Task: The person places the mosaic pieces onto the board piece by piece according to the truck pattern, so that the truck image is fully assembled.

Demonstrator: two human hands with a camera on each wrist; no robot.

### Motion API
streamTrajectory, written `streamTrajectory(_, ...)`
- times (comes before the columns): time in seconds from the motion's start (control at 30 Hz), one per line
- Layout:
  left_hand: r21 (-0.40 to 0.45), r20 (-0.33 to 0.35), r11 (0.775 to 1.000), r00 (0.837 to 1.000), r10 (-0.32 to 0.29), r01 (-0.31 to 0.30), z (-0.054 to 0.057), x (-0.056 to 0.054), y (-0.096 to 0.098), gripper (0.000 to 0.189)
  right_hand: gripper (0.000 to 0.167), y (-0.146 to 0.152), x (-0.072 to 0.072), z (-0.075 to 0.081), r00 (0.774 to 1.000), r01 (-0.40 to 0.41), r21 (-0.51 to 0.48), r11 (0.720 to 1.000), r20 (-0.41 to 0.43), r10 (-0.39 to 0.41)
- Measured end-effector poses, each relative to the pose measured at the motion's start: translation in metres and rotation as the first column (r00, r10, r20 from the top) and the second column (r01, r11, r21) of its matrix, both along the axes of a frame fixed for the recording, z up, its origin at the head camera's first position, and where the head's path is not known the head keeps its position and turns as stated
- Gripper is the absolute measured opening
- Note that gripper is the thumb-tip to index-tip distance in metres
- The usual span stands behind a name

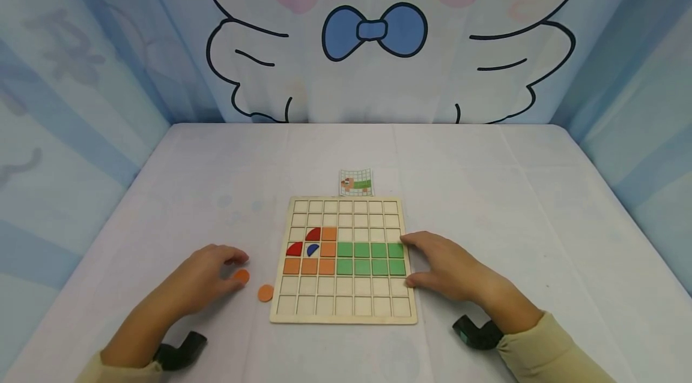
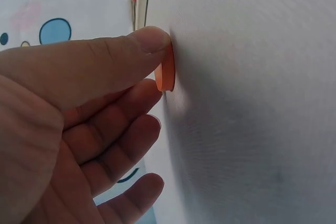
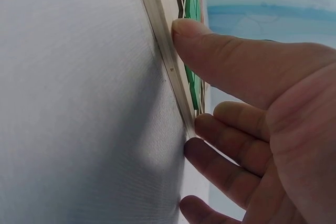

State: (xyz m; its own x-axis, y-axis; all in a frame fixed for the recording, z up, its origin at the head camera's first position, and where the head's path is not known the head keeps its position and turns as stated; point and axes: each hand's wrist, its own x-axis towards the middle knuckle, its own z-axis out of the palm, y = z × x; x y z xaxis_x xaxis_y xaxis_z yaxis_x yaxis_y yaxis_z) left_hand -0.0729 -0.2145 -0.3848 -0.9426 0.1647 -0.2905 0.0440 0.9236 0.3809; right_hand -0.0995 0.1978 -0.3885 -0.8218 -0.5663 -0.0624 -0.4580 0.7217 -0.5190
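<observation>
My left hand (image 1: 202,278) is left of the wooden grid board (image 1: 343,319). Its thumb and a finger pinch a round orange disc (image 2: 167,69) at opposite edges, low over the white tabletop. A second orange disc (image 1: 265,293) lies flat between that hand and the board. On the board sit green squares (image 1: 370,258), orange squares (image 1: 309,266), two red quarter-round pieces (image 1: 294,249) and a blue half-round piece (image 1: 312,250). At the board's right edge, my right hand (image 1: 449,266) touches the rim with thumb and fingertips, its fingers only loosely bent.
A small picture card (image 1: 356,182) with a gridded animal pattern lies against the board's far edge. The white-covered table (image 1: 486,191) reaches back to a printed cloth wall (image 1: 373,83), with patterned curtains at both sides. Black wrist mounts (image 1: 182,352) sit under both forearms.
</observation>
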Motion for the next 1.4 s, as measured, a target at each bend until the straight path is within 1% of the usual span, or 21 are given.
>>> streamTrajectory(0.2, -0.006, -0.005, 1.0, 1.0, 0.008, -0.008, -0.001, 0.001, 0.0, 0.033, 0.069, -0.001, 0.0, 0.0, 1.0, 0.008, 0.004, 1.0, 0.006, -0.008)
streamTrajectory(0.47, -0.003, -0.032, 1.0, 0.999, -0.023, 0.023, -0.001, 0.0, -0.001, 0.027, 0.07, -0.001, 0.001, 0.0, 1.0, 0.005, 0.003, 1.0, 0.007, -0.005)
streamTrajectory(0.7, -0.008, -0.045, 0.999, 0.998, -0.037, 0.037, 0.0, 0.001, 0.002, 0.026, 0.07, -0.001, 0.001, 0.001, 1.0, 0.007, -0.001, 1.0, 0.013, -0.007)
streamTrajectory(0.9, 0.005, -0.072, 0.998, 0.996, -0.058, 0.058, 0.004, 0.001, 0.009, 0.027, 0.07, -0.001, 0.001, 0.001, 1.0, 0.011, 0.004, 1.0, 0.019, -0.011)
streamTrajectory(1.03, 0.031, -0.064, 0.997, 0.995, -0.072, 0.075, 0.007, 0.002, 0.018, 0.026, 0.069, 0.0, 0.001, 0.0, 1.0, 0.015, 0.006, 1.0, 0.016, -0.015)
streamTrajectory(1.23, 0.096, -0.099, 0.983, 0.984, -0.147, 0.157, 0.007, 0.003, 0.031, 0.02, 0.069, 0.001, 0.001, -0.001, 1.0, 0.012, 0.0, 1.0, 0.009, -0.012)
streamTrajectory(1.4, 0.128, -0.108, 0.969, 0.974, -0.197, 0.21, 0.005, 0.001, 0.041, 0.016, 0.07, 0.001, 0.001, 0.0, 1.0, 0.007, -0.003, 1.0, 0.007, -0.007)
